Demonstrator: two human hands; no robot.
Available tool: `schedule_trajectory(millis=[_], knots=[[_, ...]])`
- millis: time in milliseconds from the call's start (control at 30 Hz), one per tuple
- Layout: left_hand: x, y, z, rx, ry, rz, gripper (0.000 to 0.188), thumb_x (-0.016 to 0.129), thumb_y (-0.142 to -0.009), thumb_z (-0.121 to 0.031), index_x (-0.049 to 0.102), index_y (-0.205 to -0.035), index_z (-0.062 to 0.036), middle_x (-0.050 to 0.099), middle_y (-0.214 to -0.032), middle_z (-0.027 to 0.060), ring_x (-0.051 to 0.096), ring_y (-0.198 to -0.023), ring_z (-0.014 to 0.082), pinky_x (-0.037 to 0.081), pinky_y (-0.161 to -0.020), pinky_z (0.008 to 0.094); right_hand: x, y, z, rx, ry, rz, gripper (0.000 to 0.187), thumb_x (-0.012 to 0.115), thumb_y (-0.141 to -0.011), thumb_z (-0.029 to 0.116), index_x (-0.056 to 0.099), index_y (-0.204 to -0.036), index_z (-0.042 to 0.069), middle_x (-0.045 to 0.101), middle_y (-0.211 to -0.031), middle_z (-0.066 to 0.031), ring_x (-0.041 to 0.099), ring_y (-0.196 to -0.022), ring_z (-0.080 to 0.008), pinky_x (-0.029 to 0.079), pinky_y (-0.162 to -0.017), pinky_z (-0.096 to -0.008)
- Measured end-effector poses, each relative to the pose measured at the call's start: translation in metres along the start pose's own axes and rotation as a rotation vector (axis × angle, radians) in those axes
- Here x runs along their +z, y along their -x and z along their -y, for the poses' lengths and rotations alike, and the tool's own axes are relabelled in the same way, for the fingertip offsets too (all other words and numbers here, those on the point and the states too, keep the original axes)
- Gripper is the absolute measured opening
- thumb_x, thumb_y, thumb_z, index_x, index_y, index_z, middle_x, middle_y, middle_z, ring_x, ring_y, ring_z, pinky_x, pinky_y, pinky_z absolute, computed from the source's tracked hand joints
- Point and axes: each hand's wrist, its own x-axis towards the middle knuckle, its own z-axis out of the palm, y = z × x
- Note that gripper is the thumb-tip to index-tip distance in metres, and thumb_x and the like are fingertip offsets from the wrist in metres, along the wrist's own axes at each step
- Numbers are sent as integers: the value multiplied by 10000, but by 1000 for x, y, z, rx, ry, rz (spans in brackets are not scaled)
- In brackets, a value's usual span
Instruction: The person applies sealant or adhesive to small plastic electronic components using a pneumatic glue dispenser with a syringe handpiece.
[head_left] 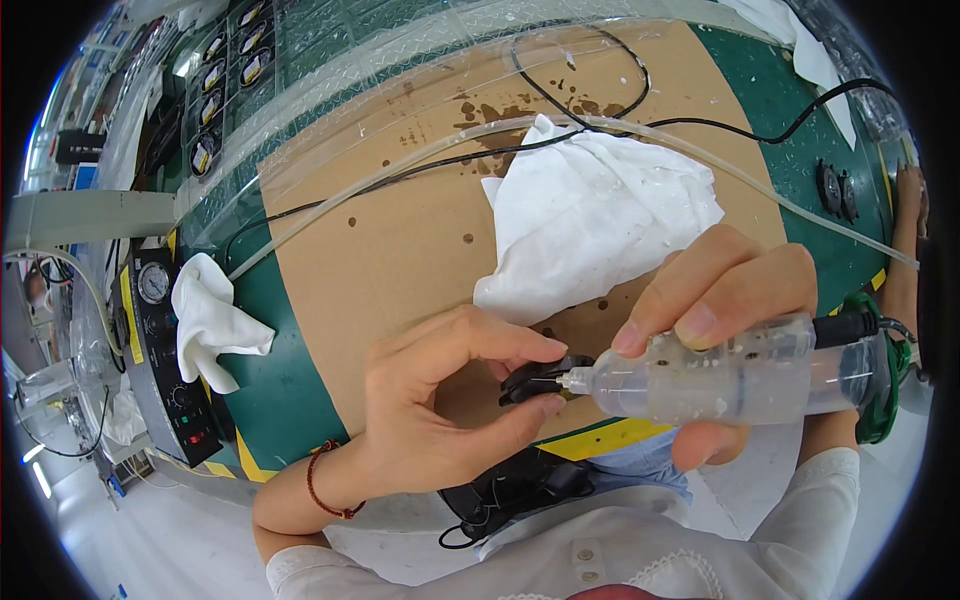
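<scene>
Between thumb and index finger, my left hand (430, 385) pinches a small black plastic part (535, 380), partly covered by the fingertips. My right hand (735, 300) wraps round a clear dispensing syringe (715, 378) that lies nearly level. Its thin needle tip points left and meets the black part; whether it touches cannot be made out. A green-rimmed cap (878, 370) with a black fitting closes the syringe's right end. Just beyond my hands, a crumpled white cloth (600, 215) lies on the stained brown cardboard sheet (370, 270).
On the left stands a black control box (160, 350) with a gauge, a second white cloth (212, 318) beside it. A clear hose (400, 165) and a black cable (690, 122) cross the cardboard. Two black parts (838, 190) sit at right; trays (235, 75) hold round parts at far left.
</scene>
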Motion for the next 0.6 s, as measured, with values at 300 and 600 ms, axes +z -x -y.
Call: schedule_trajectory(millis=[300,600], knots=[[0,1,-3,-27,15,-14,271,668,-594,34,595,-853,-6,583,-751,59,543,-650,105,410,-560,198,1,-1,-3,-43,42,-13,558,736,-597,356,372,-894,55,518,-767,-138,525,-559,-137,423,-503,-173],[-1,1,-3,-30,15,-1,257,662,-601,45,584,-845,18,582,-768,73,559,-677,113,437,-592,206,-1,-2,-3,-42,52,-10,556,730,-604,358,371,-902,56,517,-765,-139,519,-549,-133,424,-486,-174]])
